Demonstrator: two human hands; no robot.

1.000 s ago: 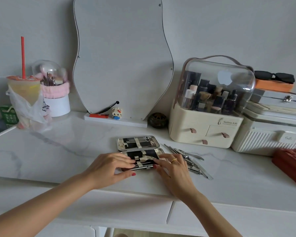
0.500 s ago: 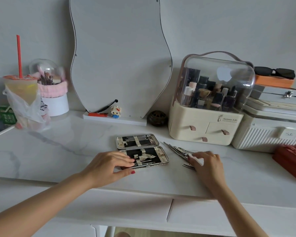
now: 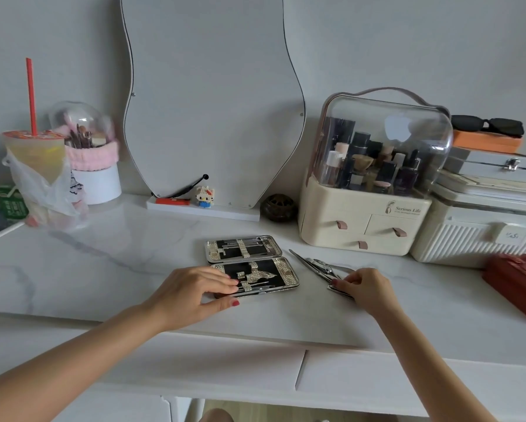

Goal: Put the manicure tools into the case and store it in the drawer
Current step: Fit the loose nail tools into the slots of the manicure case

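Open case (image 3: 251,264) mid-worktop (image 3: 103,263), loose tools (image 3: 319,268) beside it.
Left hand (image 3: 191,295) fingers flat on case's near-left corner; right hand (image 3: 366,287) fingers pinch tools.

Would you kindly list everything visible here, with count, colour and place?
open silver-edged manicure case: one, black lining, table centre
loose steel manicure tools: several, silver, right of case
wavy mirror: one, grey, against wall
clear-domed cosmetics organiser: one, cream, back right
iced drink cup: one, yellow, red straw, back left
brush holder: one, white and pink, back left
black sunglasses: one, far right
marble table: one, white
left hand: rests on case
right hand: grip on a tool
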